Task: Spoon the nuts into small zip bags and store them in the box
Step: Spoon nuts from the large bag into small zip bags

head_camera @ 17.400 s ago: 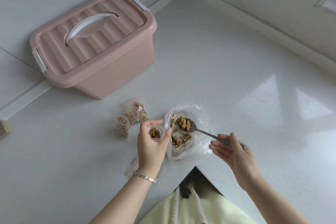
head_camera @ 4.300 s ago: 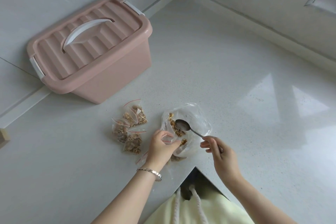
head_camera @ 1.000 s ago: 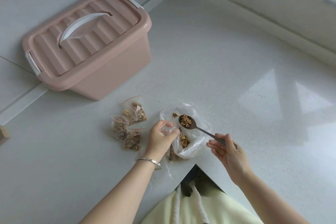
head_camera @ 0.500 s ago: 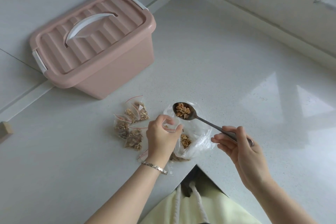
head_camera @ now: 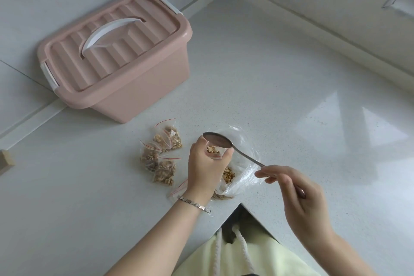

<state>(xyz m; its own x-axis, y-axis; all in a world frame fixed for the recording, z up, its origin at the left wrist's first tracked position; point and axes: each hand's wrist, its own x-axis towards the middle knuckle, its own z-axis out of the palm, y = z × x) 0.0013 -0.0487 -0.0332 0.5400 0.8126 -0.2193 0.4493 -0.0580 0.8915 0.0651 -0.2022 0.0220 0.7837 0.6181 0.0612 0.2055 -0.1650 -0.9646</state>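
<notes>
My left hand (head_camera: 205,169) grips a small zip bag (head_camera: 214,151) with its mouth held open; a few nuts lie inside it. My right hand (head_camera: 298,192) pinches the handle of a metal spoon (head_camera: 218,140), whose bowl is tipped over the small bag's mouth and looks empty. Behind my left hand lies the large clear bag of nuts (head_camera: 242,168). Three filled small zip bags (head_camera: 160,159) with red seal lines lie in a cluster to the left. The pink lidded box (head_camera: 116,51) with a white handle stands shut at the back left.
The white counter (head_camera: 280,87) has a notched front edge (head_camera: 240,205) near my body. Walls close the corner at the back. An empty zip bag (head_camera: 179,187) lies flat under my left wrist. A small wooden block (head_camera: 5,161) sits at the far left edge.
The spoon, loaded with nuts half a second ago, has tipped over the small bag and now looks empty. Nuts now show in the small bag. My left hand has lifted the bag slightly.
</notes>
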